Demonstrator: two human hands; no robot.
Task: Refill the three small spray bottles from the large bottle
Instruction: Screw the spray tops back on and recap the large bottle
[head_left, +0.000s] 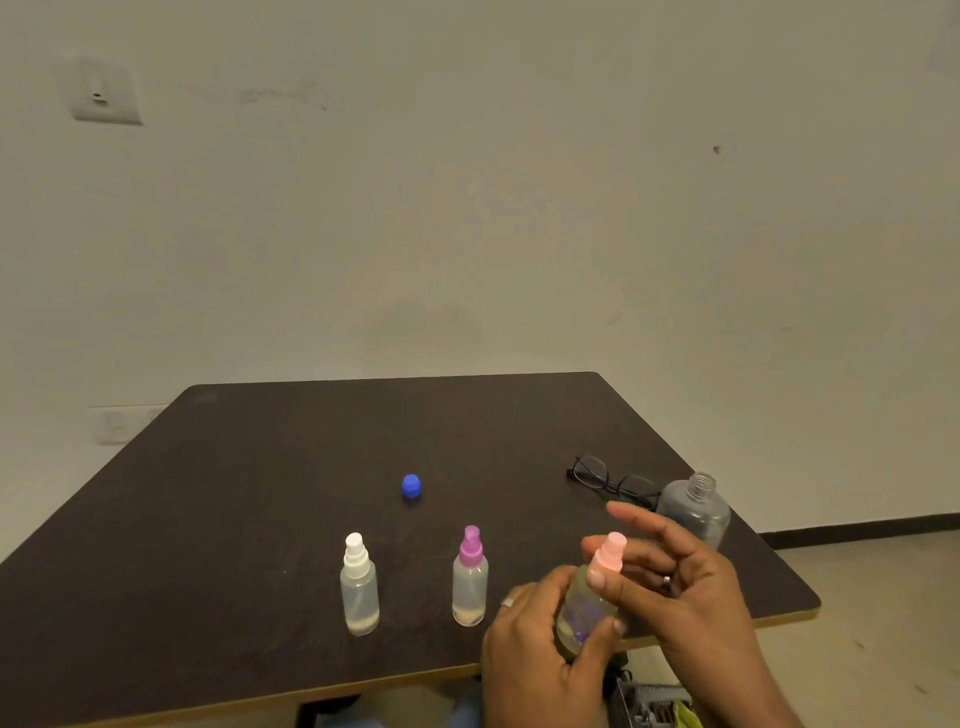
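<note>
Pink-capped bottle (589, 605): held over the near right edge of the table, long axis close to upright, top leaning a little to the right
Pink spray head (610, 552): on the neck, between the right fingers, directly above the left grip
Left hand (540, 644): wrapped around the lower body of the bottle, thumb in front, fingers closed on it
Right hand (675, 577): thumb and bent fingers pinching the spray head, index finger stretched out free to the upper left; nearer to the cap than the left
Likely step: turning the head off or on; cannot tell which
Purple-capped bottle (470, 579): upright just left of the hands, apart, a little liquid at the bottom
White-capped bottle (359, 587): upright further left, also low in liquid
Large bottle (696, 512): open neck, behind the right hand, near the right table edge, looks nearly empty
Blue cap (411, 486): alone, well apart toward the table middle
Glasses (608, 480): folded open beside the large bottle
Table (234, 509): dark, matte, pale edge
Room: plain light wall, switch plate (101, 96) high on the left
</note>
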